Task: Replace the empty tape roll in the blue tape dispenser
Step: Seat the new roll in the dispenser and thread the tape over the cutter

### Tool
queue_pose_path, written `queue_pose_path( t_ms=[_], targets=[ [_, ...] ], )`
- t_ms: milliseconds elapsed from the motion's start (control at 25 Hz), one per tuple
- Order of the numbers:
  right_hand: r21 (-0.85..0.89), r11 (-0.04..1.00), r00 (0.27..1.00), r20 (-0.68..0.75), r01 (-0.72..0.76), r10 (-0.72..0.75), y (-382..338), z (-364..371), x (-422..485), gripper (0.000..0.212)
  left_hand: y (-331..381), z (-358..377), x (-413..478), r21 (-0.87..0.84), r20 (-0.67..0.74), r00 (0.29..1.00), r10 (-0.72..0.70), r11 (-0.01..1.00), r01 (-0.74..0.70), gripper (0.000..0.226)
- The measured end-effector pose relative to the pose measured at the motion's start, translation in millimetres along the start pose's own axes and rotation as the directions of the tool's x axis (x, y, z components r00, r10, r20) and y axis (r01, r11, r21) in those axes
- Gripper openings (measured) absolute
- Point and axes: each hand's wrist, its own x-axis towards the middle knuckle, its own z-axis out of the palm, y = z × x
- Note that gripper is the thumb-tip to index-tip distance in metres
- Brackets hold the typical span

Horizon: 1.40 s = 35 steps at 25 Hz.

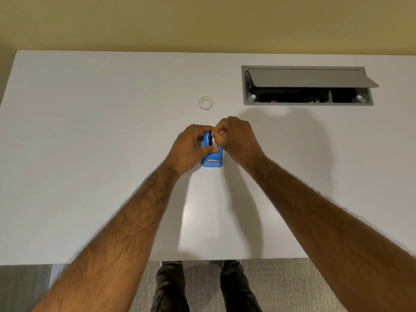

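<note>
The blue tape dispenser [212, 160] stands on the white table [90, 154], its cutter end toward me. My left hand [191, 147] grips its left side, thumb laid across the top. My right hand [236, 137] has its fingers curled and pinches the roll [211, 140] seated in the dispenser's slot; only a dark and white sliver of that roll shows. A white tape ring [205, 103] lies flat on the table a short way beyond the dispenser, apart from both hands.
A recessed grey cable box [308, 86] with its lid propped open sits in the table at the back right. The table's near edge runs just above my legs, and a yellow wall stands behind the table.
</note>
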Motion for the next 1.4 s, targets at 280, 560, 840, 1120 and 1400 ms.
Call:
queue_pose_path(
  t_ms=[280, 560, 840, 1120, 1400],
  targets=[
    [0.06, 0.998, 1.0, 0.002, 0.005, -0.006, 6.6, -5.8, -5.2, 0.018, -2.0, 0.0, 0.8, -0.025, -0.006, 1.0, -0.006, 1.0, 0.006, 0.051],
    [0.156, 0.988, 1.0, 0.022, 0.0, -0.004, 7.4, -7.9, -4.9, 0.015, -2.2, -0.2, -0.2, -0.021, -0.007, 1.0, -0.01, 1.0, 0.01, 0.051],
    [0.093, 0.996, 1.0, 0.011, -0.004, 0.003, 8.1, -2.6, -1.1, 0.018, -0.8, -0.1, -0.3, -0.026, -0.008, 1.0, -0.011, 1.0, 0.011, 0.05],
    [0.193, 0.981, 0.999, 0.049, -0.017, 0.008, 13.5, -10.5, -4.0, 0.014, -0.2, -0.6, 0.7, -0.021, 0.001, 1.0, -0.018, 1.0, 0.018, 0.051],
    [0.097, 0.995, 1.0, 0.024, 0.013, -0.016, 10.3, -4.3, 0.8, 0.016, 0.1, -0.6, 0.7, -0.019, -0.004, 1.0, -0.022, 1.0, 0.022, 0.051]
  ],
)
